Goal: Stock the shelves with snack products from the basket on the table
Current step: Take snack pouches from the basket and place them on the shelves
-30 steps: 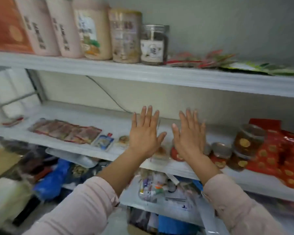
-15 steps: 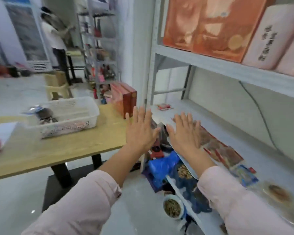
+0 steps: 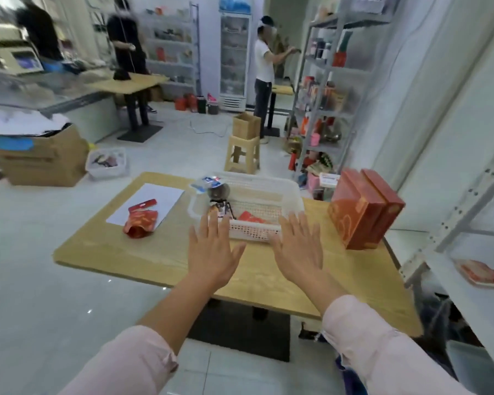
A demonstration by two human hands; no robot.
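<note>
White rectangular plastic basket [image 3: 251, 231], lattice walls, on wood-grain table [image 3: 154, 258]. Inside basket: red packet [image 3: 247, 216], round grey-lidded jar [image 3: 218, 192]; blue-white sachet [image 3: 206, 183] at left rim. Just in front of basket: left hand [image 3: 211, 249] and right hand [image 3: 300, 248], flat, fingers spread, holding nothing. Right of basket red cartons [image 3: 365, 212], left of it glossy red pouch [image 3: 140, 222]

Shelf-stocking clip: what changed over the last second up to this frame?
The person turned from the shelf to the wooden table. A second ago both hands were spread over the shelf; now the left hand and right hand are held out in front of the white basket. Nothing was taken hold of or let go. Both hands stayed open, flat and empty.
</note>
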